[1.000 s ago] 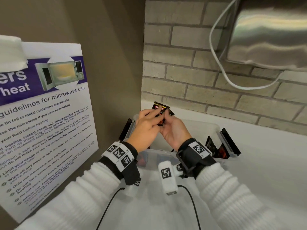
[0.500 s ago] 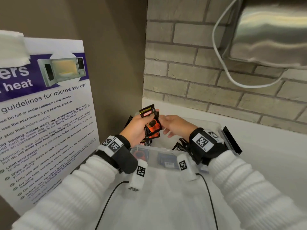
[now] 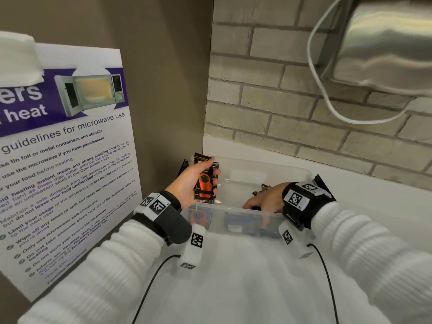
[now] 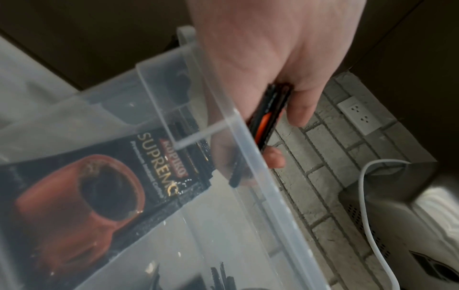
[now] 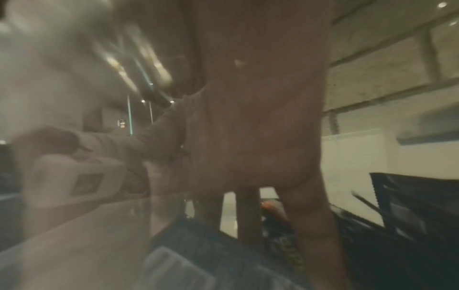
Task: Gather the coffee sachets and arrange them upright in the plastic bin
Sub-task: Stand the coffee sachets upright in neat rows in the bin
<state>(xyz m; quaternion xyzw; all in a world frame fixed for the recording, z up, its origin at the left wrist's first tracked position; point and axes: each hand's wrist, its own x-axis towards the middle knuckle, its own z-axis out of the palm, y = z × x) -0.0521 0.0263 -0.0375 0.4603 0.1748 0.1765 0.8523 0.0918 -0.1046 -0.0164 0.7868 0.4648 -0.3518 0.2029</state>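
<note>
Head view shows us mid-gather, we judge: our clear rectangular plastic bin (image 3: 236, 208) sits on the white counter (image 3: 350, 218), with black-and-orange coffee sachets (image 3: 240, 222) lying loose inside. Our left hand (image 3: 195, 181) clamps a small upright stack of sachets (image 3: 205, 181) above the bin's left end. Our right hand (image 3: 264, 202) reaches down inside; we cannot tell its grip. Next calls for picking another sachet to add.
</note>
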